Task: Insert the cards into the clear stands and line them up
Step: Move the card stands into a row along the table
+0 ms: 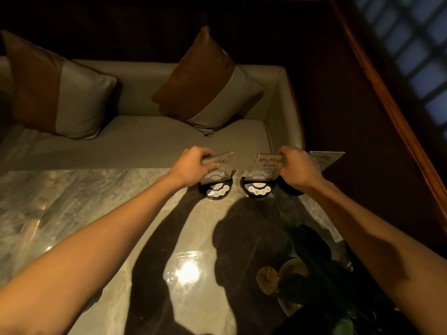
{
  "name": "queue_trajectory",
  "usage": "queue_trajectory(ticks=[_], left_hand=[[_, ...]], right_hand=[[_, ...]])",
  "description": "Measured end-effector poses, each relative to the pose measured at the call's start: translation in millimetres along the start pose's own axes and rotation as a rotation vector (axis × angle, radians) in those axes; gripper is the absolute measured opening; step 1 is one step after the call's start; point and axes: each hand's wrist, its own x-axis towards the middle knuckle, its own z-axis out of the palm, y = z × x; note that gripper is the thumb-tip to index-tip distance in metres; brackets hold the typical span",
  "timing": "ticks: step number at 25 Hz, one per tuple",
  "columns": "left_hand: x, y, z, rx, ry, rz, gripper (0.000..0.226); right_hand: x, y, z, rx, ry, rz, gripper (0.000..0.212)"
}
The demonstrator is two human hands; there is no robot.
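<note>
head view: both arms reach to the desk's [72, 201] far edge. the left hand [193, 165] is closed in a pinch on the top of the left stand [221, 165], thumb nearer, fingers over the far side. the right hand [296, 168] pinches the top right corner of the middle stand [264, 165] the same way. each stand sits upright on a round black base with white buttons, just below its hand. a card with writing shows through each clear panel. a third stand [325, 159] leans just right of the right hand, its base partly hidden behind the wrist. the two held stands are near each other but apart. beyond the hands the desk ends at once against a sofa [145, 136] with two cushions. left of the left hand the marble is open; near the right forearm stands a plant [314, 274].
</note>
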Motion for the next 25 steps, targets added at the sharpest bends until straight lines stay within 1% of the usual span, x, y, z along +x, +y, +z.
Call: queue_trajectory(ticks=[2, 5, 7, 9, 11, 13, 16, 19, 22, 25], left_hand=[[-6.6, -0.7, -5.0, 0.017, -0.008, -0.002, 0.033], [-28.9, -5.9, -23.2, 0.019, -0.012, -0.01, 0.045], [-50.8, -14.6, -43.1, 0.003, -0.01, -0.014, 0.047], [-76.1, -26.2, -67.5, -0.015, 0.02, -0.018, 0.044], [-111.1, -43.9, -96.0, -0.042, 0.071, -0.031, 0.041], [-148.5, -60.9, -120.6, -0.1, 0.131, -0.048, 0.04], [-215.5, -89.8, -153.6, -0.174, 0.228, -0.073, 0.035], [-286.3, -124.0, -172.4, -0.231, 0.307, -0.106, 0.035], [-348.5, -159.3, -176.6, -0.293, 0.333, -0.149, 0.038], [-401.1, -189.7, -173.5, -0.364, 0.303, -0.182, 0.046]], right_hand=[[-4.4, -3.2, -2.3, -0.096, -0.01, -0.028, 0.027], [-12.3, -13.6, -12.9, -0.196, -0.01, 0.024, 0.035], [-18.8, -27.8, -21.2, -0.256, 0.023, 0.029, 0.037], [-24.7, -50.6, -27.8, -0.272, 0.069, -0.034, 0.04], [-34.1, -90.5, -25.5, -0.216, 0.077, -0.111, 0.043], [-46.7, -134.3, -16.4, -0.091, 0.049, -0.158, 0.05], [-79.0, -209.2, 9.3, 0.132, -0.014, -0.248, 0.052], [-121.4, -279.8, 42.6, 0.252, -0.105, -0.322, 0.053], [-165.6, -331.1, 84.2, 0.347, -0.212, -0.386, 0.057], [-205.7, -368.6, 120.8, 0.379, -0.289, -0.434, 0.067]])
